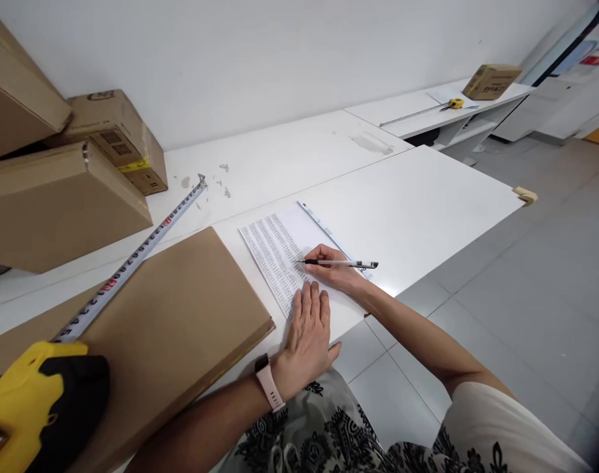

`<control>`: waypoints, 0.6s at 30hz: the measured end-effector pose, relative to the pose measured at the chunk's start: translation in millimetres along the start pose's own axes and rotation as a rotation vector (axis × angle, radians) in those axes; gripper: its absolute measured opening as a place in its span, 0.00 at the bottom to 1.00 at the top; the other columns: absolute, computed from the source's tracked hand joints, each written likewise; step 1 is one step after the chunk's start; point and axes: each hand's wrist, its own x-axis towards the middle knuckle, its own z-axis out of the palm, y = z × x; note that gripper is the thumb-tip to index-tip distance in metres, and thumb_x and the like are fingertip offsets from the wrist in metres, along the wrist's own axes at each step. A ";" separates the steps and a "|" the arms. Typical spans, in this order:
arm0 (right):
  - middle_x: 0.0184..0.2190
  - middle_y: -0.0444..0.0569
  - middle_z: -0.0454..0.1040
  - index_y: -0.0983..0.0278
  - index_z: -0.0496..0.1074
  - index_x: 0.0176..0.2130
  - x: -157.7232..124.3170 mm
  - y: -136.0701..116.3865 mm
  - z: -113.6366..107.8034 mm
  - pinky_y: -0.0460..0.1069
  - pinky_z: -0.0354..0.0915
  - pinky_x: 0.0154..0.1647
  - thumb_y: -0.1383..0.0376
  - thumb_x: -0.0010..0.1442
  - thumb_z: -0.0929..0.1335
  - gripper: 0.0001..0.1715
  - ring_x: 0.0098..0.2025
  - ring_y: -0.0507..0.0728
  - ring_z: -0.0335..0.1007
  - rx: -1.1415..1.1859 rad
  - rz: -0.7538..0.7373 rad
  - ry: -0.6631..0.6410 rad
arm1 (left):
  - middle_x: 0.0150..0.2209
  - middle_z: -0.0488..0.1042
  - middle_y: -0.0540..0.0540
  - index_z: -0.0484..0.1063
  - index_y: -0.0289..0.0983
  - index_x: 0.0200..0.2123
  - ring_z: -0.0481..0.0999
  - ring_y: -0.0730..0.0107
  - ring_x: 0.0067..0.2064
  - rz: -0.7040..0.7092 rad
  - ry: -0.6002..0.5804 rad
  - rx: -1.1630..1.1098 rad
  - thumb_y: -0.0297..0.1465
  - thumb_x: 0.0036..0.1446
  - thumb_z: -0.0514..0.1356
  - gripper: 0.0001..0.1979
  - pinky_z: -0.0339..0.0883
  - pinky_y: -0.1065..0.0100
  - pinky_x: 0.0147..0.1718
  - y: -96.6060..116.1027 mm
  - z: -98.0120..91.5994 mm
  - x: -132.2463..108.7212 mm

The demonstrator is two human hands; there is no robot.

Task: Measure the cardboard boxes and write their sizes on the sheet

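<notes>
A pen with a clear barrel and black grip is pinched in my right hand, its tip at the paper. The sheet of paper carries several columns of small handwritten marks. My left hand lies flat with fingers stretched over the sheet's near edge; a pink-strapped watch is on that wrist. To the left, a yellow and black tape measure rests with its blade stretched out across a flat cardboard box.
Cardboard boxes are stacked at the left against the wall. A white table extends right, with a padded corner. Farther back, a second tape measure and a small carton sit on a shelf unit.
</notes>
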 end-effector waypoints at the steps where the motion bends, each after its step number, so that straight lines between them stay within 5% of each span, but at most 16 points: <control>1: 0.30 0.44 0.70 0.60 0.70 0.35 -1.0 0.3 -0.6 0.51 0.59 0.32 0.51 0.56 0.75 0.19 0.30 0.53 0.62 -0.026 -0.004 0.006 | 0.73 0.44 0.18 0.46 0.17 0.72 0.36 0.34 0.75 0.007 0.001 0.003 0.48 0.57 0.64 0.54 0.40 0.40 0.72 -0.4 -1.2 0.6; 5: 0.23 0.38 0.60 0.59 0.64 0.32 -5.6 1.2 -1.0 0.50 0.52 0.27 0.54 0.64 0.69 0.15 0.25 0.51 0.53 -0.172 -0.012 0.034 | 0.71 0.48 0.14 0.49 0.13 0.70 0.41 0.30 0.75 0.040 -0.004 0.051 0.50 0.57 0.63 0.54 0.35 0.42 0.72 -1.8 -6.8 3.9; 11: 0.28 0.41 0.67 0.60 0.65 0.36 -3.3 4.7 0.4 0.49 0.57 0.29 0.54 0.63 0.70 0.14 0.28 0.52 0.60 -0.080 -0.055 0.013 | 0.71 0.51 0.15 0.53 0.15 0.69 0.47 0.30 0.74 0.036 -0.025 0.107 0.50 0.59 0.62 0.51 0.35 0.41 0.72 -1.3 -9.2 5.6; 18: 0.20 0.36 0.56 0.59 0.60 0.28 -4.3 6.7 -4.7 0.49 0.47 0.24 0.59 0.62 0.69 0.16 0.22 0.49 0.49 -0.247 -0.028 0.060 | 0.71 0.53 0.19 0.54 0.17 0.70 0.48 0.31 0.74 0.031 -0.074 0.159 0.53 0.58 0.62 0.52 0.40 0.41 0.71 -0.5 -8.6 7.5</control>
